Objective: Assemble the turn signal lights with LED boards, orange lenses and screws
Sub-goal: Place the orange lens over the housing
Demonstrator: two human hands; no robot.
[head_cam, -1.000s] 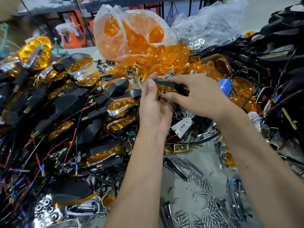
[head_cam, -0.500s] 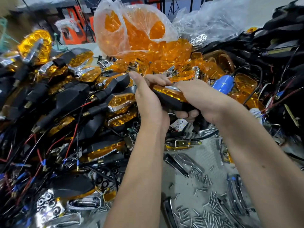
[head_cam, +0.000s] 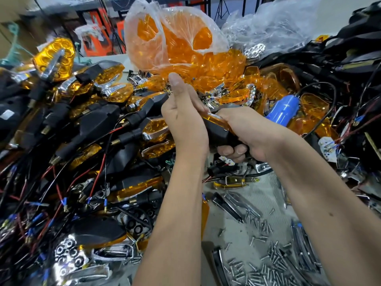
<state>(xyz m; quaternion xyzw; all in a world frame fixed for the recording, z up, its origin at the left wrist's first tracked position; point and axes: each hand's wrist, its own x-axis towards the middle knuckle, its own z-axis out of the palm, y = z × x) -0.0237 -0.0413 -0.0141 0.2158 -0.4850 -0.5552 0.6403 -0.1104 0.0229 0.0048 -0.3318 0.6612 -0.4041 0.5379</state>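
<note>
A black turn signal light [head_cam: 216,131] with an orange lens edge showing on top sits between both hands at the middle of the view. My right hand [head_cam: 245,133] grips its black housing, fingers curled underneath. My left hand [head_cam: 185,120] rests against the light's left end, thumb raised straight up; its fingertips are hidden behind the palm. Loose orange lenses [head_cam: 208,75] spill from a clear plastic bag [head_cam: 175,36] behind the hands. Several small screws [head_cam: 266,263] lie scattered on the grey table at the lower right.
A heap of assembled black-and-orange lights [head_cam: 86,120] with red and black wires fills the left. A blue electric screwdriver [head_cam: 282,112] lies right of the hands. Chrome trim pieces [head_cam: 235,205] lie near the screws, and black housings [head_cam: 350,50] are piled at the far right.
Both hands have lowered and tilted the light so its black housing faces the camera. My left thumb has lifted straight up and my right fingers have wrapped under the housing.
</note>
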